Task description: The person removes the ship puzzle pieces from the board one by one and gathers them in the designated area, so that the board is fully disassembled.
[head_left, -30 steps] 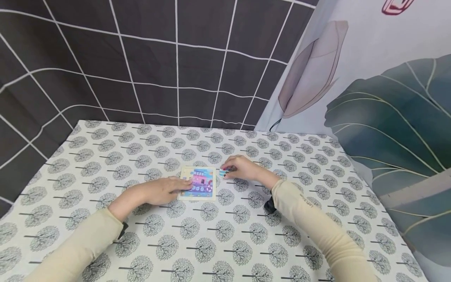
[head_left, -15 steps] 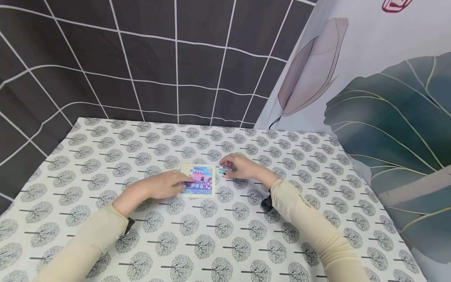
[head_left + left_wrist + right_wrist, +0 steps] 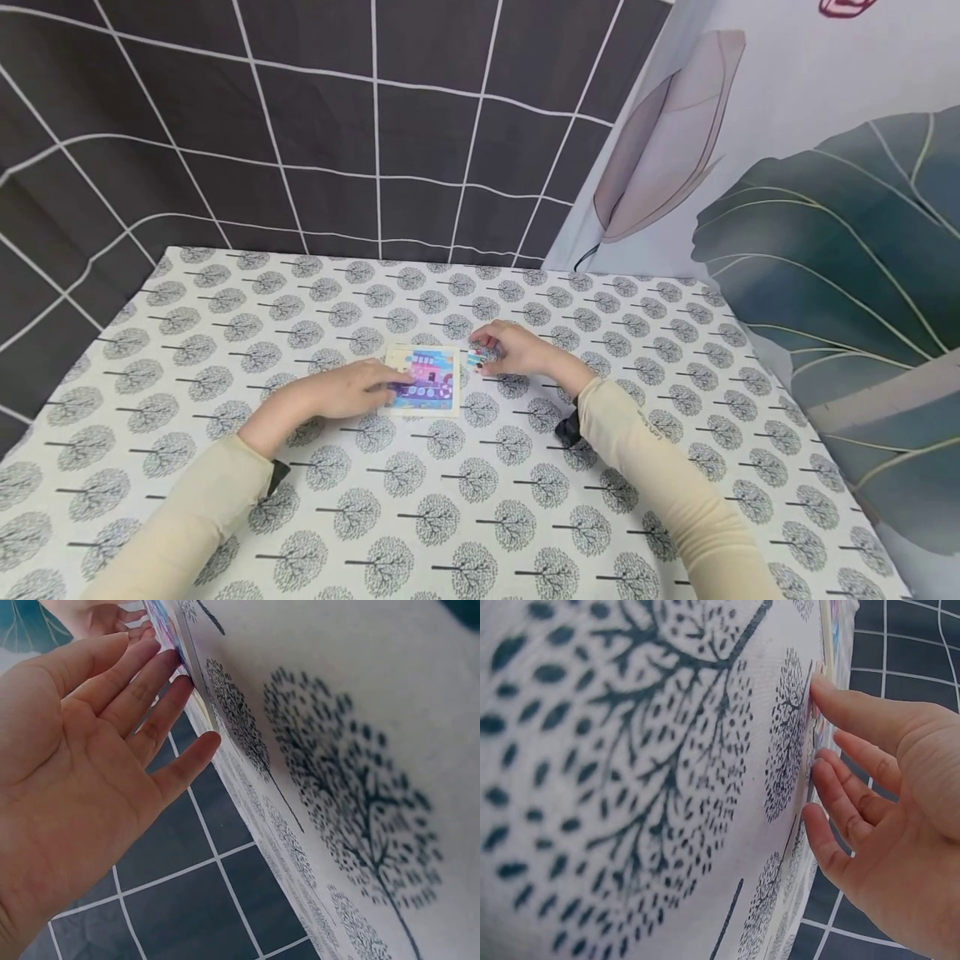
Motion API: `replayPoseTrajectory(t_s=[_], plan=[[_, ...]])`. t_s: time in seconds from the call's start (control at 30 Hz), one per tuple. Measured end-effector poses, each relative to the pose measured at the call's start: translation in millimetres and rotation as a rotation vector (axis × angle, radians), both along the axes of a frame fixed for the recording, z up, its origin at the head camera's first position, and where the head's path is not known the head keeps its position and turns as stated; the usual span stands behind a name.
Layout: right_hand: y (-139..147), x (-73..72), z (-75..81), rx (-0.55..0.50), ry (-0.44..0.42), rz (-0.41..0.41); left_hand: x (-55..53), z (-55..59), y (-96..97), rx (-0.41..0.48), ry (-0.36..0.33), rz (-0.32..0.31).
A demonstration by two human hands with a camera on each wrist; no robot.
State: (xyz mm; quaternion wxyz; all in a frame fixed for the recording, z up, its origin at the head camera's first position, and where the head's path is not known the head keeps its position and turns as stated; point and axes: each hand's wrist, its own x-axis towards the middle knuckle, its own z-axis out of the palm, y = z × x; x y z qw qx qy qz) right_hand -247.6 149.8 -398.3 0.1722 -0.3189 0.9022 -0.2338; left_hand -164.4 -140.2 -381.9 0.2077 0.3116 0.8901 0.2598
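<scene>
A small square jigsaw puzzle [image 3: 435, 390] in a pale frame lies flat on the table in the head view, with a pink and blue picture. Its upper left part shows a bare cream patch. My left hand [image 3: 347, 389] rests on the puzzle's left side, fingers stretched out; in the left wrist view that hand [image 3: 90, 750] reaches the frame's edge with spread fingers. Just right of the frame, my right hand [image 3: 519, 350] pinches a small colourful puzzle piece [image 3: 475, 358] between thumb and fingers, close to the cloth. The right wrist view shows this hand [image 3: 889, 772] covering most of the piece.
A white tablecloth [image 3: 450, 517] with grey tree prints covers the table. Behind it hangs a dark cloth [image 3: 315, 125] with a white grid. On the right hangs a pale curtain [image 3: 787, 75] with large leaf prints.
The left hand's fingers have shifted slightly on the puzzle. The right fingers have moved a little around the piece, which stays beside the frame. The head view has tilted slightly.
</scene>
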Motion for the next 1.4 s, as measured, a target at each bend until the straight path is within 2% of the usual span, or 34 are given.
replayPoseTrajectory(t_s=[0.23, 0.33, 0.47, 0.8, 1.27, 1.4], plan=[[0.8, 0.3, 2.5, 0.030, 0.033, 0.060, 0.6, 1.9, 0.3, -0.017, 0.013, -0.002], [2.7, -0.1, 5.8, 0.024, 0.004, 0.075, 0.5, 1.6, 0.7, -0.024, 0.016, -0.003], [3.0, -1.0, 11.0, -0.008, -0.023, 0.067, 0.7, 0.3, 0.8, -0.030, 0.016, -0.004], [-19.4, -0.7, 21.8, -0.077, 0.033, 0.047, -1.7, -2.4, -0.5, -0.020, 0.021, -0.009], [-36.8, -0.7, 17.9, -0.037, 0.048, 0.065, -4.8, -0.3, 1.2, -0.024, 0.006, -0.022], [-41.0, -2.1, 17.8, -0.066, 0.018, 0.055, -3.0, 0.5, 0.9, -0.030, -0.003, -0.009]])
